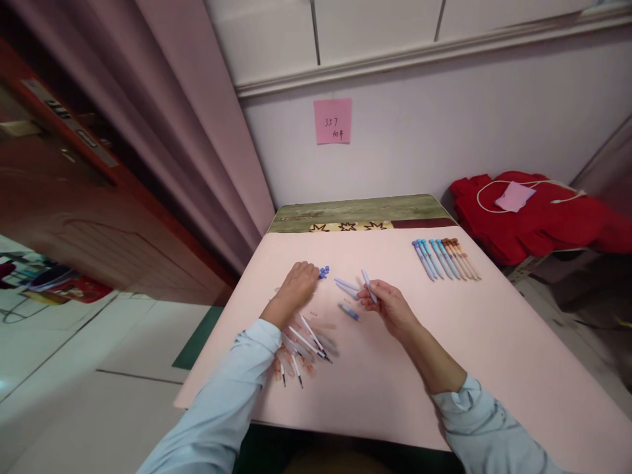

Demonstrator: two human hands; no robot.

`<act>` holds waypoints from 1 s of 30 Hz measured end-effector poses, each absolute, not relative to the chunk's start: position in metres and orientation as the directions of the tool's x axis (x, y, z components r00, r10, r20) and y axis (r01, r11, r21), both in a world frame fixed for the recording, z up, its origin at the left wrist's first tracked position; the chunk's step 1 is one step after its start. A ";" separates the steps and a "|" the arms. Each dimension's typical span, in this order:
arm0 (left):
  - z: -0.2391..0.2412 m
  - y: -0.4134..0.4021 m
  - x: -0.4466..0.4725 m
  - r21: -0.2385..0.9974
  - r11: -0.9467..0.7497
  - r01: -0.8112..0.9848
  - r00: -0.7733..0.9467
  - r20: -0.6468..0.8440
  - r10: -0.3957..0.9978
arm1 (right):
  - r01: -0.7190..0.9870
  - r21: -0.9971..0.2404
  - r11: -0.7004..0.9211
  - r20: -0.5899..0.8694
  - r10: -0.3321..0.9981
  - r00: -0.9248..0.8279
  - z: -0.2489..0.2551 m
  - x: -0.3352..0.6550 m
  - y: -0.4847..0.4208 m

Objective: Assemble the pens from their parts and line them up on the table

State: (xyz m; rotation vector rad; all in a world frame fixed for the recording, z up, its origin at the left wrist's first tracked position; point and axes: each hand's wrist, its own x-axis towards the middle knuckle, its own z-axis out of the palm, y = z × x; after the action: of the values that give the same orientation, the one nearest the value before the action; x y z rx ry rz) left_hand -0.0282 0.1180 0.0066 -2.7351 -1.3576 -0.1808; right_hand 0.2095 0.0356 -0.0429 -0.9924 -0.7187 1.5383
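My right hand (389, 304) is closed around a pale lavender pen barrel (366, 281), which tilts upward between thumb and fingers. Just beside it, more lavender pen barrels (345, 286) lie on the table, with a short blue pen part (348, 311) below them. My left hand (299, 282) reaches down at a small cluster of dark blue pen toppers (324, 270). Its fingers are bent together, and their tips are partly hidden. Under the left forearm lie several white ink refills (309, 340) with dark tips, on clear plastic bags.
A neat row of assembled pens (447, 259), purple, blue and brown, lies at the right of the pink-covered table (385, 388). A red cloth (548, 224) with a white cable is beyond the right edge. A pink note (333, 121) hangs on the wall; a wooden door (99, 217) stands left.
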 end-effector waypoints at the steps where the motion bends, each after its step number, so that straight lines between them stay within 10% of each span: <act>1: 0.014 0.115 -0.026 0.030 -0.581 0.813 0.565 0.200 0.801 | -0.461 -0.866 -0.193 -0.197 0.980 -0.040 -0.043 0.209 0.035; 4: 0.033 0.095 -0.012 0.420 -0.489 0.764 0.335 0.390 0.858 | -0.438 -0.885 -0.158 -0.145 0.987 -0.062 -0.044 0.208 0.035; 8: 0.034 0.060 0.014 0.978 -0.180 0.107 -0.027 0.184 0.983 | -0.416 -0.897 -0.149 -0.116 0.988 -0.104 -0.046 0.205 0.034; 14: 0.017 0.045 0.037 0.893 0.130 -0.431 -0.160 -0.217 0.963 | -0.390 -0.902 -0.184 -0.131 0.979 -0.159 -0.046 0.204 0.032; 18: 0.018 0.043 0.041 0.942 0.089 -0.324 -0.185 -0.156 0.970 | -0.401 -0.893 -0.206 -0.118 0.966 -0.232 -0.045 0.204 0.031; 22: 0.020 0.038 0.034 0.983 -0.097 0.154 -0.109 0.114 0.988 | -0.399 -0.903 -0.161 -0.101 0.981 -0.167 -0.044 0.205 0.032; 30: 0.028 0.033 0.013 0.478 -0.404 0.780 0.172 0.456 0.873 | -0.350 -0.931 -0.100 -0.083 0.995 -0.062 -0.042 0.208 0.033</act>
State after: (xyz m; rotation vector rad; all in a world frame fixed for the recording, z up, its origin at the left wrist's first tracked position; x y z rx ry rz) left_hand 0.0133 0.0326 0.0277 -2.5041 -1.7789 -1.1387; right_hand 0.2077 0.0327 -0.0422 -0.9800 -0.9246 1.4596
